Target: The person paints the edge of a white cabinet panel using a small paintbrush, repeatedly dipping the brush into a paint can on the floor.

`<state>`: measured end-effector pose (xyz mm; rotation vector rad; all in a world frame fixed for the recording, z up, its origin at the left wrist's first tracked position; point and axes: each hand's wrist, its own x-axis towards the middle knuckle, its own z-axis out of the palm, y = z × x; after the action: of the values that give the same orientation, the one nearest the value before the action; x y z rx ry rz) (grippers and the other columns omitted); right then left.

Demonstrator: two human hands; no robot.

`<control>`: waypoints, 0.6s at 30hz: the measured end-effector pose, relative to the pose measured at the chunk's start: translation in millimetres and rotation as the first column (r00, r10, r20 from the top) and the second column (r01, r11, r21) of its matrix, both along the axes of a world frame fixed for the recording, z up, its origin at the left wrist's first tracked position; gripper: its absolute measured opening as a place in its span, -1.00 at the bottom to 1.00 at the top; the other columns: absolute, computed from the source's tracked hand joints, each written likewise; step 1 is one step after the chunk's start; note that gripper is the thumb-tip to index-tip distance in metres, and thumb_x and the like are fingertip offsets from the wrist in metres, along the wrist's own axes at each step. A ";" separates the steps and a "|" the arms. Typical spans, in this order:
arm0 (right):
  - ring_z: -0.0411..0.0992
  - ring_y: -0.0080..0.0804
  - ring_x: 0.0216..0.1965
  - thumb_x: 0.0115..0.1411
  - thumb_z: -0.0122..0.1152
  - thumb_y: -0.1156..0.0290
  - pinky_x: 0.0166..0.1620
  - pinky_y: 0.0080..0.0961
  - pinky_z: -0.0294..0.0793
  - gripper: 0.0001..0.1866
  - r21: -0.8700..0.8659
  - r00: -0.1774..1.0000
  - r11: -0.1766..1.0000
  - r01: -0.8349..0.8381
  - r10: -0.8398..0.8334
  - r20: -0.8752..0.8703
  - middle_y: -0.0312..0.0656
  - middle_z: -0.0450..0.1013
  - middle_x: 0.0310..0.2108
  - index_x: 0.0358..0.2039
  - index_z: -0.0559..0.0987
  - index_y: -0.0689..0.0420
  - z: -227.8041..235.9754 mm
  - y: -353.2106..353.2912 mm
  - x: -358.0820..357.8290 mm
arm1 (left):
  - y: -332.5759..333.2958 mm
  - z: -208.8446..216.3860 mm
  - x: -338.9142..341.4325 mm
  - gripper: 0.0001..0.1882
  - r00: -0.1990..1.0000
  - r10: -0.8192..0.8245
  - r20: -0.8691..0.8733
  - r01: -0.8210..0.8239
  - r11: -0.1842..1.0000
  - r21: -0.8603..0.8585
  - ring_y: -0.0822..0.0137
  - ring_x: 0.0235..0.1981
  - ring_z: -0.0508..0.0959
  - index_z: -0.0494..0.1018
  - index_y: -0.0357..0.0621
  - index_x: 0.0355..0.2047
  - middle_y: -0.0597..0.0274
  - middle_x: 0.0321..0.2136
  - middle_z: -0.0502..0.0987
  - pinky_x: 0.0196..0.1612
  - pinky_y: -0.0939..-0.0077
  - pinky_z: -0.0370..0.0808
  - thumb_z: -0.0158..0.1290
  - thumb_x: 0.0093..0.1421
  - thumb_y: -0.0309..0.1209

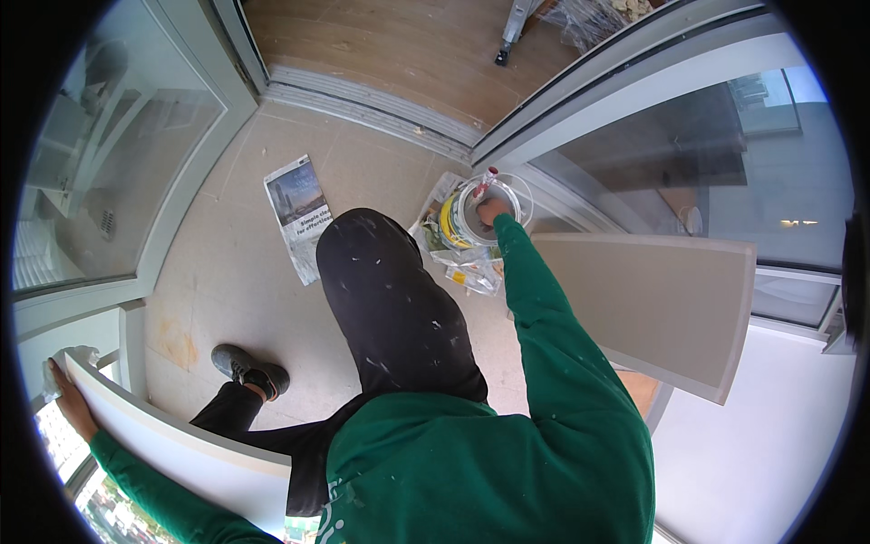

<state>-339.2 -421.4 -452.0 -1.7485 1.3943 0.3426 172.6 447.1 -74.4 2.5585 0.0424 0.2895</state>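
Observation:
My right arm reaches forward to a round bucket (462, 218) with a pale inside and a yellow-marked side. Within its mouth is my right hand (494, 211), its fingers pointing down and too hidden to read. A red-handled tool (487, 180), perhaps a brush, leans at the bucket's far rim. Far to the left, my left hand (72, 401) lies at the top edge of a long white panel (181, 431). Its fingers press around a crumpled, whitish cloth (74, 359) at the panel's end; whether this is cloth or thin plastic is hard to see.
Crumpled plastic packaging (473, 272) lies beside the bucket. A printed sheet (299, 218) rests on the tiled floor (204, 254) by my knee. A beige board (643, 308) juts out at right. Glazed doors (136, 163) and a sliding track (372, 109) border the space.

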 end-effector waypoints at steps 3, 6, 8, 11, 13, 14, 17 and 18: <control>0.63 -0.18 -0.56 0.21 0.07 0.35 -0.49 -0.30 0.66 -0.67 0.059 1.000 0.998 -0.009 0.010 -0.010 -0.01 0.64 -0.42 -0.22 0.67 0.34 -6.3 3.2 -2.2 | -6.9 5.7 -5.2 -0.28 0.996 0.062 -0.057 -0.064 0.997 -0.038 0.10 0.08 0.61 0.43 -0.22 0.28 -0.09 0.10 0.58 0.17 0.33 0.47 -0.18 0.47 0.17; 0.62 -0.16 -0.57 0.22 0.07 0.37 -0.45 -0.29 0.67 -0.69 0.081 1.000 0.997 0.004 -0.006 0.017 0.01 0.64 -0.42 -0.23 0.67 0.32 -3.8 7.9 -5.0 | -33.6 13.8 -18.6 -0.22 0.990 0.087 -0.110 -0.094 0.994 -0.063 0.07 0.02 0.63 0.47 -0.30 0.21 -0.15 0.03 0.61 0.13 0.30 0.49 -0.14 0.43 0.23; 0.63 -0.19 -0.55 0.25 0.07 0.34 -0.45 -0.31 0.67 -0.67 0.065 0.995 0.994 -0.089 0.091 -0.029 -0.03 0.65 -0.37 -0.16 0.66 0.31 -5.9 2.7 -5.7 | -40.2 11.6 -19.2 -0.21 0.994 0.067 -0.081 -0.073 0.995 -0.073 0.05 0.02 0.63 0.47 -0.32 0.20 -0.16 0.03 0.61 0.13 0.28 0.49 -0.13 0.42 0.23; 0.64 -0.23 -0.53 0.29 0.03 0.32 -0.44 -0.34 0.65 -0.67 -0.018 0.971 0.975 -0.222 0.220 -0.090 -0.07 0.66 -0.38 -0.17 0.68 0.26 -12.2 6.6 19.0 | -1.7 6.9 -29.3 -0.27 0.998 -0.004 0.070 0.005 1.000 -0.018 0.03 0.11 0.57 0.41 -0.24 0.28 -0.13 0.14 0.55 0.19 0.27 0.42 -0.17 0.47 0.17; 0.64 -0.24 -0.54 0.29 0.02 0.30 -0.43 -0.33 0.65 -0.65 0.006 0.959 0.970 -0.241 0.240 -0.150 -0.09 0.66 -0.36 -0.16 0.68 0.26 -26.6 -12.3 -14.7 | -24.7 -11.2 -14.1 -0.30 0.997 -0.029 0.075 0.029 1.000 -0.009 0.01 0.18 0.52 0.37 -0.20 0.32 -0.11 0.21 0.50 0.24 0.29 0.37 -0.18 0.48 0.14; 0.63 -0.25 -0.54 0.29 0.02 0.29 -0.42 -0.33 0.65 -0.64 0.024 0.952 0.968 -0.249 0.249 -0.178 -0.10 0.67 -0.36 -0.16 0.68 0.26 -28.9 -19.1 -29.6 | -36.9 -18.3 -6.3 -0.31 0.996 -0.042 0.078 0.042 0.999 0.000 0.01 0.21 0.50 0.35 -0.18 0.34 -0.10 0.24 0.47 0.27 0.30 0.35 -0.19 0.49 0.12; 0.57 0.01 0.03 0.24 0.11 0.21 0.13 -0.16 0.51 -0.58 -0.232 0.822 0.798 -0.556 0.487 -0.295 0.03 0.61 -0.02 -0.05 0.70 0.20 -5.6 14.9 18.5 | 4.2 1.6 -21.8 -0.33 0.993 -0.007 0.117 -0.006 0.994 0.109 -0.01 0.28 0.44 0.33 -0.17 0.35 -0.10 0.29 0.42 0.32 0.31 0.30 -0.18 0.50 0.09; 0.57 -0.01 0.03 0.24 0.11 0.22 0.13 -0.17 0.51 -0.59 -0.329 0.798 0.731 -0.597 0.503 -0.331 0.03 0.61 -0.01 -0.06 0.71 0.19 3.0 19.8 22.5 | 10.3 3.3 -23.6 -0.33 0.991 -0.020 0.133 0.003 0.992 0.122 -0.02 0.29 0.42 0.33 -0.18 0.35 -0.10 0.29 0.41 0.33 0.31 0.29 -0.19 0.50 0.08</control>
<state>-316.8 -401.6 -448.9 -2.5636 1.1062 0.6099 149.1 457.4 -71.0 2.6525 -0.0416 0.4717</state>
